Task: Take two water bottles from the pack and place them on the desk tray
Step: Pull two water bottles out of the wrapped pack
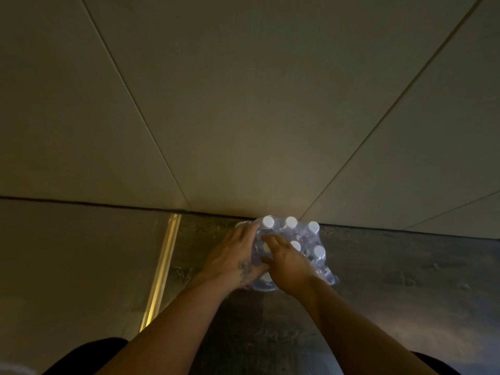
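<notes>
Dimly — hands (259,262) on pack (303,247)

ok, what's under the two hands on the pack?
The shrink-wrapped pack, white caps showing beside the left hand and right hand. Bottles directly beneath are mostly covered; grip unclear.

Under both hands the pack (305,250) is clear, bluish-tinted plastic wrap with round white caps (291,222) showing past the fingertips; the left hand (235,259) bears a dark tattoo on its back; beside the grip lies mottled grey floor (405,266), crossed leftward by a pale yellow strip (162,269)
</notes>
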Available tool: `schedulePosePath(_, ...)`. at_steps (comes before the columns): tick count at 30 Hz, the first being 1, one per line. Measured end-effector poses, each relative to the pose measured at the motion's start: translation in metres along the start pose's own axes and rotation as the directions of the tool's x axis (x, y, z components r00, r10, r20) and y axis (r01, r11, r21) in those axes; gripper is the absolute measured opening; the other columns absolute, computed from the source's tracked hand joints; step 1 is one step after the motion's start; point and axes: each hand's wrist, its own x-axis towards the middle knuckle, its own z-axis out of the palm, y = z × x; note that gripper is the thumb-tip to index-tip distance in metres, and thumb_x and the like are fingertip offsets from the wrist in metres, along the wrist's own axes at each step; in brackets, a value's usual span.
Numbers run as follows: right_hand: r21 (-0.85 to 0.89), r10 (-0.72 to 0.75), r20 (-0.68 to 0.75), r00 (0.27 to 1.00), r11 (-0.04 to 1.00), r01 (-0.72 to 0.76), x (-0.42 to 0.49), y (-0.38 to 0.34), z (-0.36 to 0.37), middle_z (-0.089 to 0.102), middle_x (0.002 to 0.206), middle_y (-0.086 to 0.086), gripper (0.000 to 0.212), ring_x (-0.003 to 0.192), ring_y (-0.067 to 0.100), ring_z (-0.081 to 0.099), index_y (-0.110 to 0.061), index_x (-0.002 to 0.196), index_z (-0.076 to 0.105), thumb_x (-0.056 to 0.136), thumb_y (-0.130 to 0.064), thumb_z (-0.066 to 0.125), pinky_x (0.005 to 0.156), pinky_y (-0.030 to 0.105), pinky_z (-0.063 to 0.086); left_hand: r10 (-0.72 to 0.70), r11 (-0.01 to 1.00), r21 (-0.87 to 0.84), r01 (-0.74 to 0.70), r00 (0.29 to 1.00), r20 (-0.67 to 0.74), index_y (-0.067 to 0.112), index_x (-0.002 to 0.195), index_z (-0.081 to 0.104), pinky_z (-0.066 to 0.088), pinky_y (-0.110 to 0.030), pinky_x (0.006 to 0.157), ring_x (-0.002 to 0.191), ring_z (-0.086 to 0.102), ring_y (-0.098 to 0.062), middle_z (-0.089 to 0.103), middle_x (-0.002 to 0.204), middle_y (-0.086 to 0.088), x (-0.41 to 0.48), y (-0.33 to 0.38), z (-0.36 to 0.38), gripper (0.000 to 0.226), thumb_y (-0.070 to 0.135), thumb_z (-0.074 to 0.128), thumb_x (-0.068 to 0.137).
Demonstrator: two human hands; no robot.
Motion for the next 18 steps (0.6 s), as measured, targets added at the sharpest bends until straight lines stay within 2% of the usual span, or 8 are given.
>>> schedulePosePath(3,-0.058,0.093,0.015,0.996,0.994,-0.092,0.016,-0.004,0.003,0.044,0.165,0.009,0.065,0.150,0.030,0.048,-0.020,0.160,0.040,0.102,-0.021,0.069,0.120,0.045,0.043,0.008,0.997,0.071,-0.011,0.999,0.034,0.038,0.167,0.012,0.034,-0.055,0.125,0.164,0.012,-0.026,0.007,0.179,0.006,0.001,-0.008,0.001,0.106,0.062,0.077,0.086)
schedulePosePath(6,-0.023,0.057,-0.092,0.994,0.998,-0.060,0.017,-0.008,0.003,0.062,0.141,0.009,0.038,0.127,0.033,0.063,-0.015,0.141,0.060,0.102,-0.016,0.063,0.100,0.045,0.055,0.028,0.999,0.040,-0.030,0.998,0.049,0.037,0.167,0.012,0.036,-0.057,0.124,0.163,0.015,-0.026,0.008,0.179,0.006,0.003,-0.019,0.002,0.109,0.055,0.082,0.085)
schedulePosePath(10,-0.061,0.016,-0.075,0.997,0.998,-0.021,0.016,-0.009,-0.008,0.062,0.146,0.006,0.042,0.130,0.025,0.063,-0.019,0.145,0.058,0.104,-0.020,0.066,0.109,0.039,0.052,0.045,0.998,-0.037,-0.044,0.999,0.026,0.044,0.164,0.008,0.037,-0.056,0.122,0.160,0.022,-0.023,0.019,0.175,0.007,0.010,-0.022,-0.001,0.118,0.062,0.085,0.077)
schedulePosePath(13,-0.026,-0.023,-0.153,0.988,0.999,0.019,0.007,-0.013,-0.023,0.067,0.136,0.007,0.033,0.123,0.028,0.065,-0.018,0.138,0.064,0.105,-0.021,0.063,0.100,0.042,0.056,0.047,0.995,-0.091,-0.046,0.999,0.006,0.046,0.161,0.011,0.038,-0.053,0.120,0.158,0.027,-0.023,0.026,0.173,0.006,0.014,-0.018,-0.002,0.118,0.063,0.087,0.073)
schedulePosePath(15,-0.064,-0.070,-0.164,0.984,0.996,0.060,0.001,-0.012,-0.037,0.064,0.143,0.006,0.040,0.125,0.026,0.066,-0.021,0.144,0.059,0.105,-0.026,0.064,0.101,0.041,0.057,0.048,0.994,-0.095,-0.048,0.999,0.002,0.047,0.159,0.016,0.041,-0.053,0.118,0.157,0.031,-0.025,0.032,0.170,0.004,0.016,-0.015,-0.001,0.114,0.057,0.090,0.072)
schedulePosePath(18,-0.006,-0.104,-0.240,0.965,0.994,0.106,-0.007,-0.015,-0.064,0.063,0.144,0.002,0.041,0.122,0.019,0.066,-0.025,0.147,0.056,0.107,-0.031,0.062,0.101,0.037,0.057,0.021,0.997,-0.074,-0.022,1.000,-0.013,0.035,0.157,0.033,0.044,-0.048,0.114,0.151,0.040,-0.027,0.042,0.163,0.000,0.021,-0.003,0.001,0.107,0.054,0.093,0.071)
